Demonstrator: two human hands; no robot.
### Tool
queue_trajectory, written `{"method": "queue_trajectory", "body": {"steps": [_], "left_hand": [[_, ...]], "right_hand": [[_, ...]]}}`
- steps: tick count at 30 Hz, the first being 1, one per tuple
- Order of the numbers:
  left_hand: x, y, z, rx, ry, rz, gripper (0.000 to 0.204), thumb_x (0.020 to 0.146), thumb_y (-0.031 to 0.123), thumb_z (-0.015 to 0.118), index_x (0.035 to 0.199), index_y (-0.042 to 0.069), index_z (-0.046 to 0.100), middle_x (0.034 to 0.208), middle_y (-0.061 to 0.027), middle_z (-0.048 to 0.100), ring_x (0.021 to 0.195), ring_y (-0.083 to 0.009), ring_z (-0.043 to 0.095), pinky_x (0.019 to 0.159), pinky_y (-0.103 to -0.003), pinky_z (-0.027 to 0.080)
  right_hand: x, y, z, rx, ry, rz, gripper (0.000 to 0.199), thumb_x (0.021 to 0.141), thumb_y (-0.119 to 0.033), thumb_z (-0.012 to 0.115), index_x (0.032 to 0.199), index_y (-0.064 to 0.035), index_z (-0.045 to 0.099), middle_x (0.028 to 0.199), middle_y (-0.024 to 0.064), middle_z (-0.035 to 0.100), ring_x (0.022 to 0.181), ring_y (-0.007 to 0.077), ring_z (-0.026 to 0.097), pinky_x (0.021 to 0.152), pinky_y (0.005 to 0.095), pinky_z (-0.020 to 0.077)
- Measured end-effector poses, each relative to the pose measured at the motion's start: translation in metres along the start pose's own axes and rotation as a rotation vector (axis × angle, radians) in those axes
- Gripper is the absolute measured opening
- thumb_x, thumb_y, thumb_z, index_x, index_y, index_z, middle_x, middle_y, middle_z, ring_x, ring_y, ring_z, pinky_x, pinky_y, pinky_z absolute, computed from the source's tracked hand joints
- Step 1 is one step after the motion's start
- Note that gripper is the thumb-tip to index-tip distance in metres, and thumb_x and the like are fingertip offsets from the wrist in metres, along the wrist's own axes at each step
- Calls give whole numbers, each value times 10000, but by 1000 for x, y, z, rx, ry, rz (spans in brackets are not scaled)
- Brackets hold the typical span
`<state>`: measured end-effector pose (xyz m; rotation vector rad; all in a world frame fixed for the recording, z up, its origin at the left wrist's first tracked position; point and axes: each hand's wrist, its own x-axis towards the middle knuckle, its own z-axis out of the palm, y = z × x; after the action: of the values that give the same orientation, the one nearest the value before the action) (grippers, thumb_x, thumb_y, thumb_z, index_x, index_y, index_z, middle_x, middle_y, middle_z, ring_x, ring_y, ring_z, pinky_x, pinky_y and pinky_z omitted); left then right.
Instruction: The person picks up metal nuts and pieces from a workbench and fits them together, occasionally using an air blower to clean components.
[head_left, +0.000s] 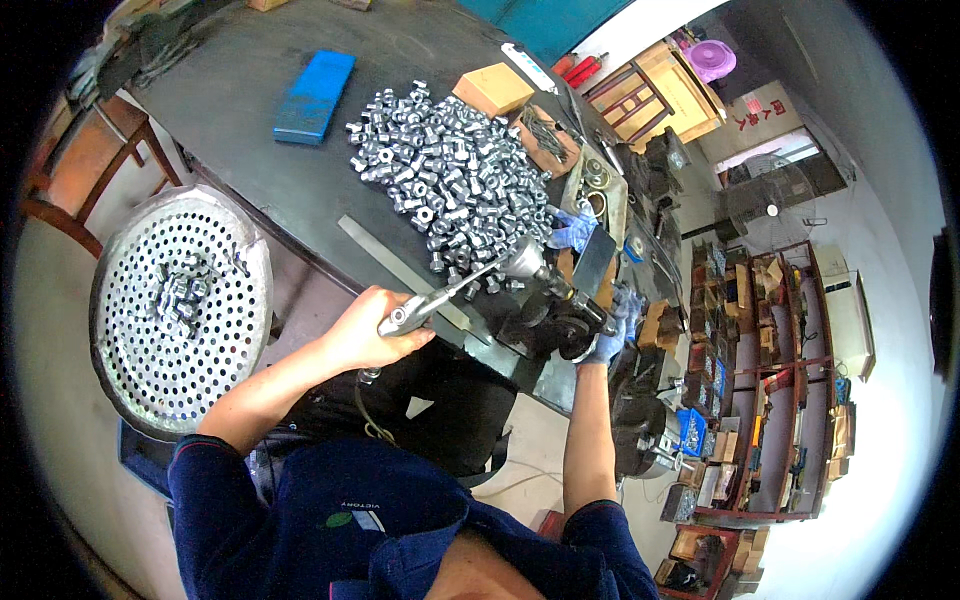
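Note:
My left hand [368, 328] is closed round the grip of a grey air blow gun [408, 314]. Its thin nozzle reaches up and right to the round metal head of a dark spindle fixture [555, 285] at the bench edge. At the fixture's right end my right hand [624, 325], in a blue glove, has its fingers curled against it; they are partly hidden. Behind the fixture stands a dark flat phone-like slab [595, 258], with a blue glove [571, 229] beside it. A large pile of shiny metal fittings [440, 170] covers the bench just beyond the nozzle.
A flat metal bar [400, 270] lies by the bench's front edge. A blue box [314, 97] and a yellowish block [493, 89] sit farther back. At left, a perforated round metal tray [125, 330] holds several fittings. Shelves [790, 400] and a fan [770, 205] stand at right.

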<state>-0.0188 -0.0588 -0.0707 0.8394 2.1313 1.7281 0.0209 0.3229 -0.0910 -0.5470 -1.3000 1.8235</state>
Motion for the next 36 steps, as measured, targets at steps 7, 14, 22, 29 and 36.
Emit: {"method": "queue_trajectory", "body": {"steps": [7,14,22,29,36], "left_hand": [[2,-5,3,14,1,-19,189,714,179,672,731,11,589,597,-150,566,543,-282,577,535,-357,436],[3,-8,5,-24,1,8,207,716,182,669,702,3,565,570,-147,548,514,-290,556,519,-363,423],[0,-7,6,-15,4,-6,205,721,177,670,706,2,565,563,-142,541,495,-261,542,510,-352,417],[5,-11,11,-71,2,-22,191,731,176,668,757,1,596,578,-107,578,504,-170,560,513,-313,437],[1,-2,11,-134,27,-163,159,785,72,630,897,-31,582,647,-33,601,554,-100,585,508,-232,468]], "right_hand": [[12,27,-40,-118,169,142,391,841,-315,557,1030,26,594,875,76,626,716,193,602,650,313,506],[-57,-48,-48,49,-8,133,337,750,-433,628,690,-123,512,494,-61,372,354,68,336,308,228,303],[30,-58,-3,140,58,108,353,812,-413,564,820,-59,566,801,83,630,535,112,526,410,192,378],[27,39,-79,182,24,88,301,827,-285,564,985,-30,585,861,68,614,756,184,579,690,296,459],[-54,-77,-48,-97,-107,-37,360,813,-459,585,768,-111,504,516,-42,368,408,67,341,359,222,287]]}}
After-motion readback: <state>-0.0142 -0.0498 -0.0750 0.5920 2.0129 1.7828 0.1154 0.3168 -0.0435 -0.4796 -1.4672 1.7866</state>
